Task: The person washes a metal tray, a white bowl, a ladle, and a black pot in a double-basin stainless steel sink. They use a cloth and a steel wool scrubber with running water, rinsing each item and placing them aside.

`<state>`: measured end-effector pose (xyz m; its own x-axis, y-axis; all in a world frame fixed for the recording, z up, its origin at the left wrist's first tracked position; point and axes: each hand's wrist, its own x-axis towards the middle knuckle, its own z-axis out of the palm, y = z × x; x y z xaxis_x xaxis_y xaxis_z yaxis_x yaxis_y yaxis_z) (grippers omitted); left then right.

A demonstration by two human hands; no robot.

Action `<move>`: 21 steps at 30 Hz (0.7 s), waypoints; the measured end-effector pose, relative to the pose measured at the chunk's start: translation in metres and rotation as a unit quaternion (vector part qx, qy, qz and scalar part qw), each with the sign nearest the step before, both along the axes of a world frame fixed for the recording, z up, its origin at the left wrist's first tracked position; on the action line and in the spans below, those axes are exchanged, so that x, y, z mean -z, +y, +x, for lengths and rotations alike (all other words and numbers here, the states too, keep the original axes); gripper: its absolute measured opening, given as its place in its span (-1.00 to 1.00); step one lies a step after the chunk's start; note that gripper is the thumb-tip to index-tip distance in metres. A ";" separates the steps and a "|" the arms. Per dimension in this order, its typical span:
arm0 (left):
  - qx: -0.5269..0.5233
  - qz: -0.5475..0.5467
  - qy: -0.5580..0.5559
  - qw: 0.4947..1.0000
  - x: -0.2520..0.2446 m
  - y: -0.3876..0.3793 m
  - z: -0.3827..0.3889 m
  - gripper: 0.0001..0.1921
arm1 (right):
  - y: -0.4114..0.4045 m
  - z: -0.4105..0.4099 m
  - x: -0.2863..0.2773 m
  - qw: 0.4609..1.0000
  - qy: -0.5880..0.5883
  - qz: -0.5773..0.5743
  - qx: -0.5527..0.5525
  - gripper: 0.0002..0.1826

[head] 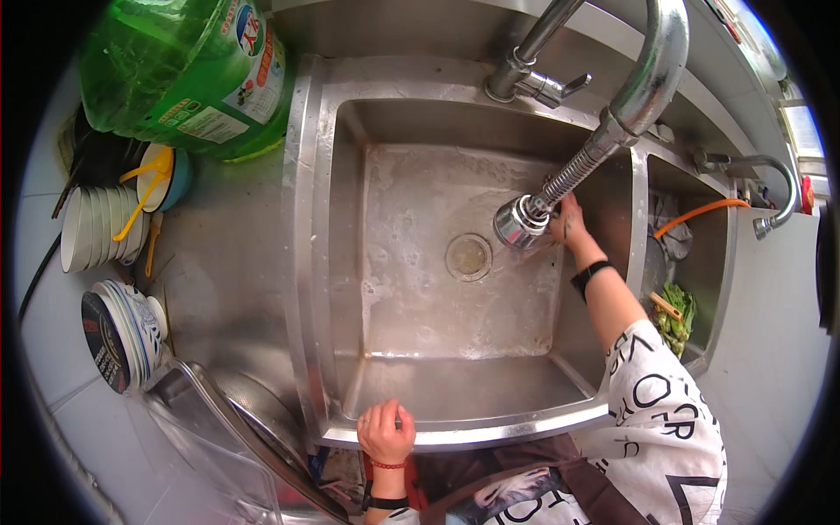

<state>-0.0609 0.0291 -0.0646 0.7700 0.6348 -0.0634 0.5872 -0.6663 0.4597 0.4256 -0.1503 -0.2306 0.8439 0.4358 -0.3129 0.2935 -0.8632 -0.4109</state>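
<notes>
Below me is a stainless steel sink basin (459, 315) with a round drain (468, 257) in its wet floor. My right hand (569, 220) reaches down inside it, near the right wall. The chrome spray head (520, 223) of a flexible faucet hangs in front and hides most of its fingers. Whether anything is in that hand I cannot tell. My left hand (387, 430) rests on the sink's front rim (479, 430), fingers curled in and nothing visible in them. A chrome faucet with a lever handle (577, 84) stands on the back ledge.
A large green bottle (190, 85) stands back left. White bowls (98, 226), a yellow plastic utensil (147, 187), stacked plates and bowls (134, 331) and a metal strainer (262, 400) line the left side. The smaller right basin (712, 289) holds green vegetables (676, 318) and an orange hose (699, 213).
</notes>
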 end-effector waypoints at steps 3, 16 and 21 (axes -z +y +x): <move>-0.002 0.007 -0.012 1.000 -0.003 0.000 0.002 -0.88 | 0.007 0.015 0.048 0.994 0.075 -0.050 0.056 0.03; -0.033 0.021 -0.046 0.998 0.001 0.003 -0.002 -0.90 | 0.065 0.023 0.049 0.984 -0.126 0.127 0.012 -0.20; -0.034 0.027 -0.045 0.998 0.000 0.003 0.000 -0.89 | 0.162 -0.012 0.100 0.980 -0.197 0.021 -0.038 -0.19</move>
